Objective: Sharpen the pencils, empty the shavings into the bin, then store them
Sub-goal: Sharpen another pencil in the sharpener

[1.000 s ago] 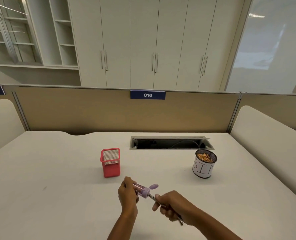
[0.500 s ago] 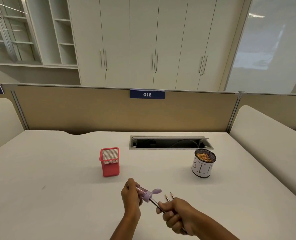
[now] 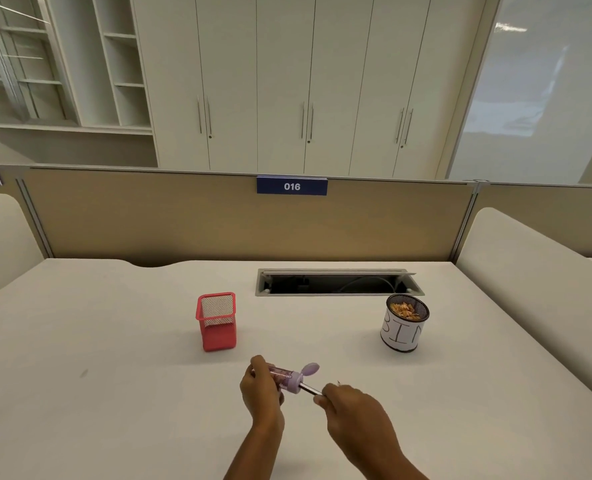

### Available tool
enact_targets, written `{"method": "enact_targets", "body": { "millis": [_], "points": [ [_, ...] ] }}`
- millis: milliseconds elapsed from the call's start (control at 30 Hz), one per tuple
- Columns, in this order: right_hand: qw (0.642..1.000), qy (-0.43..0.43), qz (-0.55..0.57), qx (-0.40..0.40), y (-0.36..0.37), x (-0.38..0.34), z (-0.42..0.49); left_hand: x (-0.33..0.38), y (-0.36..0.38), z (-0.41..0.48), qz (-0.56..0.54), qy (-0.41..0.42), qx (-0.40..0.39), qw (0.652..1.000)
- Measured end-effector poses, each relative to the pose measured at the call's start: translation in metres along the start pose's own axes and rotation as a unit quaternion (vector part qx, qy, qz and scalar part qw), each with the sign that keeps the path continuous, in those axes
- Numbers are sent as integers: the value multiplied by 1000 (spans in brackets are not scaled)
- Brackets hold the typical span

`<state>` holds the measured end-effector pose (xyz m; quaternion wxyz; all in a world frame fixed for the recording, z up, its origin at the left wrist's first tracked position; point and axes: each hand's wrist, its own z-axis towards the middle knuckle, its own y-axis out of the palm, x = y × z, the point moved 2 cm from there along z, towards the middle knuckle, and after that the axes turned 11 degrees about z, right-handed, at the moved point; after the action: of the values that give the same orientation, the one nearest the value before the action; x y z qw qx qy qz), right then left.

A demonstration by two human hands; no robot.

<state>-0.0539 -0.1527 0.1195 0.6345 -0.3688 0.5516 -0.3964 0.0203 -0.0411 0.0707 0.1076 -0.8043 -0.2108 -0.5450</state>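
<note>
pencil tip hidden inside sharpener; right hand covers rest.

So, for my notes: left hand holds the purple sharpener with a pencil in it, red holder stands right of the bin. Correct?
No: the head view shows the red holder left of the bin. Left hand holds the sharpener, pencil in it.

Open-plan office — one numbered desk bay.
A white desk backs onto a tan partition bearing a blue "016" plate. A cable hatch is set in its top and a red mesh pencil holder stands on it — tall cream cabinets and open shelves stand beyond.
</note>
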Motion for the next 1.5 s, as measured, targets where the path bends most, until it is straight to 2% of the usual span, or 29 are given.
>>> {"method": "enact_targets", "body": {
  "millis": [33,67,100,167,200,233,267,300,333,433,467,533,567,667,700,800,833,867,967,1000,1033,1067,1100,1200,1233,1300,1367,1433,1500],
  "points": [
    [991,60,110,-37,1,3,3,0,0,0,2,9,-3,1000],
    [963,125,227,-73,4,8,4,1,1,-1,3,18,-9,1000],
    [913,195,340,-110,5,14,6,1,1,-1,1,24,-17,1000],
    [740,325,547,-219,7,20,6,3,2,-2,-5,30,-36,999],
    [655,366,608,-261,7,22,5,4,2,-3,-6,34,-43,998],
    [601,383,641,-285,7,24,4,5,2,-3,-2,41,-47,998],
    [580,388,653,-294,8,26,2,5,3,-3,5,48,-48,998],
    [584,386,652,-291,8,26,2,4,4,-3,10,52,-45,998],
    [627,371,629,-271,8,28,3,4,5,-2,14,54,-39,998],
    [887,216,389,-121,4,27,5,1,6,-2,15,46,-4,999],
    [940,151,297,-68,2,24,4,-1,6,-3,9,41,9,999],
    [990,41,136,1,2,15,0,-2,7,-4,-2,32,27,999],
    [998,8,54,19,6,16,-1,-2,7,-5,-4,28,30,999],
    [995,-39,-59,64,0,8,-3,0,8,-6,-12,28,22,999],
    [998,-29,-41,35,-1,5,-4,1,7,-6,-15,34,13,999],
    [980,67,184,-34,0,4,3,7,4,-4,-22,59,-17,998],
    [952,116,274,-69,0,6,6,9,2,-3,-27,64,-27,997],
    [904,170,377,-109,-3,6,9,10,1,-2,-34,64,-38,997],
    [674,330,611,-253,-4,14,11,10,-1,0,-44,52,-60,996],
    [631,350,633,-280,-4,15,10,8,-1,1,-40,47,-61,996],
    [625,352,635,-287,-4,16,9,7,-1,2,-37,42,-59,997],
    [647,343,620,-280,-3,14,11,5,0,2,-34,36,-55,997],
    [699,324,582,-262,-2,13,13,3,0,3,-31,30,-50,998],
    [899,186,367,-152,-3,6,13,-2,1,3,-19,16,-28,999],
    [942,129,289,-112,-2,4,13,-3,1,3,-18,13,-19,1000],
    [990,26,134,-39,1,-2,10,-5,2,2,-21,6,-9,1000],
    [999,-22,-15,-22,2,-5,5,-6,3,0,-24,-2,-9,1000],
    [995,-50,-87,-7,3,-6,3,-8,4,0,-18,-1,-14,1000],
    [999,-15,-14,-44,5,-6,7,-10,3,0,-4,10,-24,1000]
  ]
}}
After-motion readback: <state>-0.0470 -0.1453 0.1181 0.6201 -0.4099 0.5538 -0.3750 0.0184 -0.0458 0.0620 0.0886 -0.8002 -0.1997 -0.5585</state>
